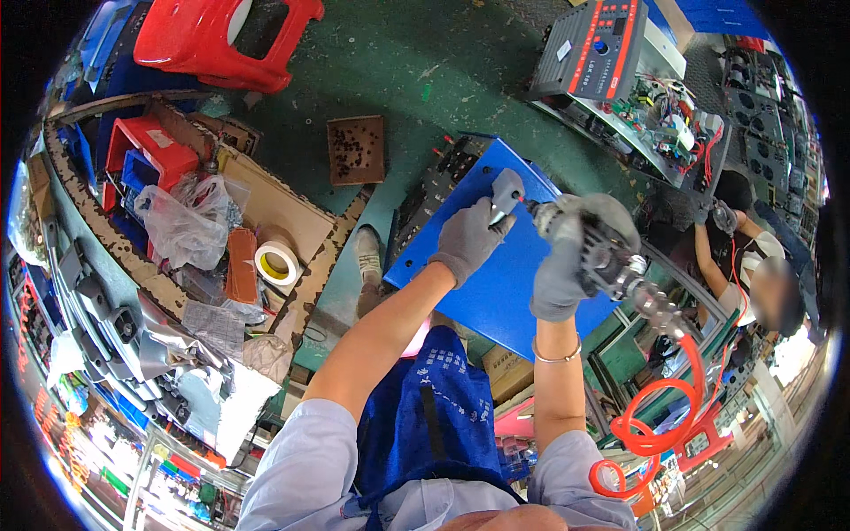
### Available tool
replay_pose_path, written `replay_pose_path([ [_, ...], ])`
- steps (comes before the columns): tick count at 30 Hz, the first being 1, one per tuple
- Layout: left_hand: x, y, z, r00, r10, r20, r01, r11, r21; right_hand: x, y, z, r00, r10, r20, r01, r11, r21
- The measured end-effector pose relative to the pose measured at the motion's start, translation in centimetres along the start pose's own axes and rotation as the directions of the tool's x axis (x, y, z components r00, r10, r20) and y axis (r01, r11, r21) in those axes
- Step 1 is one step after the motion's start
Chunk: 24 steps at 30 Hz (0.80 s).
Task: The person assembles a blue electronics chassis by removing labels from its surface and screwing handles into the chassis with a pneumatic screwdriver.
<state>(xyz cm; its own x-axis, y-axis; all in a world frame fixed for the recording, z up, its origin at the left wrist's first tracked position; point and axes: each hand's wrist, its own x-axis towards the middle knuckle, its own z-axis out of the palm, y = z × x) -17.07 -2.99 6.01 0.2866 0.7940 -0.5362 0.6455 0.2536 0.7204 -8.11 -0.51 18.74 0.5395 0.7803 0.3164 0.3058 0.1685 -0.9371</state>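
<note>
Nearest to us were our pale blue sleeves and a dark blue apron (434,416), with both bare forearms reaching up and away from the body. Our left hand (469,237), in a grey glove, lay on the blue metal panel (496,283), its fingers curled and pinching the front end of the tool. Our right hand (560,274), also grey-gloved and with a thin bangle at the wrist, was wrapped closed around the body of a pneumatic screwdriver (602,243). The tool lay tilted over the panel's upper right part, its tip between the left fingers. A coiled orange air hose (651,434) ran from its rear end down to the right.

The blue panel covered a dark machine case standing on the green floor (425,80). To the left were a cardboard tray (283,199) holding a roll of tape (277,263) and clear plastic bags (181,221). A red plastic stool (221,35) stood further off. Another person (744,257) worked at the right.
</note>
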Motion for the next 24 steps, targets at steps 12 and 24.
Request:
replay_pose_path([
  [12,0.0,-0.3,0.9,0.995,0.066,-0.069,-0.061,0.995,0.075,0.0,2.1,-0.3,0.985,-0.166,0.056,0.173,0.968,-0.182],
  [24,0.0,-0.3,0.7,0.998,0.026,-0.062,-0.024,0.999,0.044,-1.0,3.1,0.2,0.988,-0.15,0.044,0.148,0.988,0.036],
])
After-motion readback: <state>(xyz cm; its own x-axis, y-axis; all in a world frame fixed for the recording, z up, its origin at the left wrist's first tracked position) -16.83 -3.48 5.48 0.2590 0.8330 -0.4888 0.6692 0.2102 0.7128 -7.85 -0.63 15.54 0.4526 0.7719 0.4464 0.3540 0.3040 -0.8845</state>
